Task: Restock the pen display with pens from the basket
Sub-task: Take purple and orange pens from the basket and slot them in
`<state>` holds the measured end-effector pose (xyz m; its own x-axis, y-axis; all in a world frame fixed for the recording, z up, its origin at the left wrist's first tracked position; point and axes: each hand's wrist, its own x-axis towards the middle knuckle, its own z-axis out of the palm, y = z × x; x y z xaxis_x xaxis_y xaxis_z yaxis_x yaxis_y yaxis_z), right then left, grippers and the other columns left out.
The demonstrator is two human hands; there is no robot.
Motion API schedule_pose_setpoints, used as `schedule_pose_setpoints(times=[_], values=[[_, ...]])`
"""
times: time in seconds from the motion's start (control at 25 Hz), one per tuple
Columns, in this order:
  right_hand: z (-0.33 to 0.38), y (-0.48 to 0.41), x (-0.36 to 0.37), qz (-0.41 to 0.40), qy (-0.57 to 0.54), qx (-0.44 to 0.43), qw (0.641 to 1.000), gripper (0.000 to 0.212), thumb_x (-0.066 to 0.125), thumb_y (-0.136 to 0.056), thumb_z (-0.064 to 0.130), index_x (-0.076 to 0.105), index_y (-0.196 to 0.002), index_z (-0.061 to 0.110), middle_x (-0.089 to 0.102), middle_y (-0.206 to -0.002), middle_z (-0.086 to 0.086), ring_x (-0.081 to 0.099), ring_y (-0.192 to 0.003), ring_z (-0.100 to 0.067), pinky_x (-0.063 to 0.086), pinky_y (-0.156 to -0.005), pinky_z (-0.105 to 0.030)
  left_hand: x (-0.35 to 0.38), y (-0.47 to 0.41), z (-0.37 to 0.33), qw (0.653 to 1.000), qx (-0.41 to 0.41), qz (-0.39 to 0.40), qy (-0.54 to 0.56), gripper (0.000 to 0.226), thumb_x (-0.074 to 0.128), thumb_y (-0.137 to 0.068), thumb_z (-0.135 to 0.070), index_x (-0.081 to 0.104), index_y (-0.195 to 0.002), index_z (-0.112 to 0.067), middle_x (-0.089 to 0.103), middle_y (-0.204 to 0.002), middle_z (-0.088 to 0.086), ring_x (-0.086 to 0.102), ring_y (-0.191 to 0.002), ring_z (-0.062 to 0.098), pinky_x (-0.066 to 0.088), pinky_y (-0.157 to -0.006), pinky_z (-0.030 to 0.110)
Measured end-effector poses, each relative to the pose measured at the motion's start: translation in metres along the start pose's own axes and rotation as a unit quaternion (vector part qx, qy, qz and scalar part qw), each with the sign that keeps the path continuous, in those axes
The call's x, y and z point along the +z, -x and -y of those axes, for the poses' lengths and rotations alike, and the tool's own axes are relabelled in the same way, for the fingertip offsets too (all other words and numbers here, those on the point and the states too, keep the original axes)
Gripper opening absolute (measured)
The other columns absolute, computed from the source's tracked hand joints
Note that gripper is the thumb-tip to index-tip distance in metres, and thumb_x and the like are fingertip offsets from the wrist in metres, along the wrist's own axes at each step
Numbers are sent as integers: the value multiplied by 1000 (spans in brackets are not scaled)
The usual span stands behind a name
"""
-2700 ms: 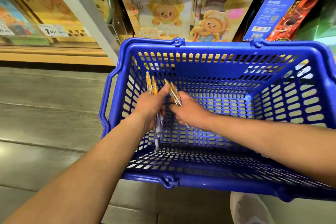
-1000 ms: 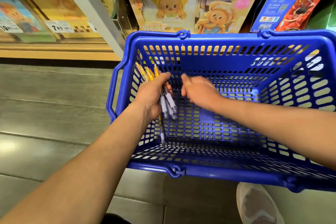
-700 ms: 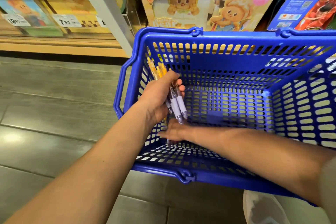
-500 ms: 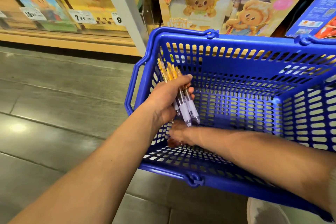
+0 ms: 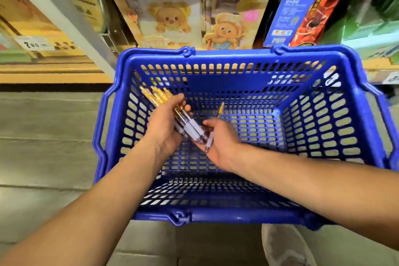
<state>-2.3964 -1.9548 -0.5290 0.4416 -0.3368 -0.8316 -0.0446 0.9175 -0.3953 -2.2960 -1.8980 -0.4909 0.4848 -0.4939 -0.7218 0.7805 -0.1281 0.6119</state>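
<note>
Inside the basket [image 5: 237, 56], clear pens [image 5: 188, 123] show orange tops, white sleeves.

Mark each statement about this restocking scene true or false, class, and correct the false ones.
1. The left hand holds a bundle of pens. True.
2. The right hand is empty. False: it holds a single pen.
3. The basket is red. False: it is blue.
4. Both hands are inside the basket's rim, over its floor. True.
</note>
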Motion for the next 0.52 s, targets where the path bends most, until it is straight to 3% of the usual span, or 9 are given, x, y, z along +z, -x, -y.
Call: schedule_pose_setpoints(times=[0.2, 0.4, 0.52], values=[[19, -2, 3, -34, -21, -62, 997, 30, 44, -98, 11, 61, -74, 7, 68, -61, -6, 64, -57, -22, 51, -60, -34, 23, -1, 9, 997, 38, -15, 60, 15, 62, -97, -15, 60, -82, -14, 57, -70, 1, 56, -60, 12, 52, -64, 26], [19, -4, 3, -43, -17, -60, 997, 29, 43, -96, 13, 60, -72, 12, 65, -59, -1, 64, -55, -17, 52, -50, -27, 36, 5, 18, 995, 34, -21, 88, 12, 66, -96, -13, 62, -86, -9, 59, -70, 4, 58, -61, 15, 54, -67, 29], [21, -1, 12, -39, -36, -68, 996, 27, 44, -95, 15, 62, -76, 11, 65, -62, -3, 65, -55, -19, 54, -54, -29, 44, 10, 20, 993, 56, -43, 97, 9, 69, -95, -12, 64, -96, -5, 61, -74, 6, 59, -66, 17, 54, -73, 32]])
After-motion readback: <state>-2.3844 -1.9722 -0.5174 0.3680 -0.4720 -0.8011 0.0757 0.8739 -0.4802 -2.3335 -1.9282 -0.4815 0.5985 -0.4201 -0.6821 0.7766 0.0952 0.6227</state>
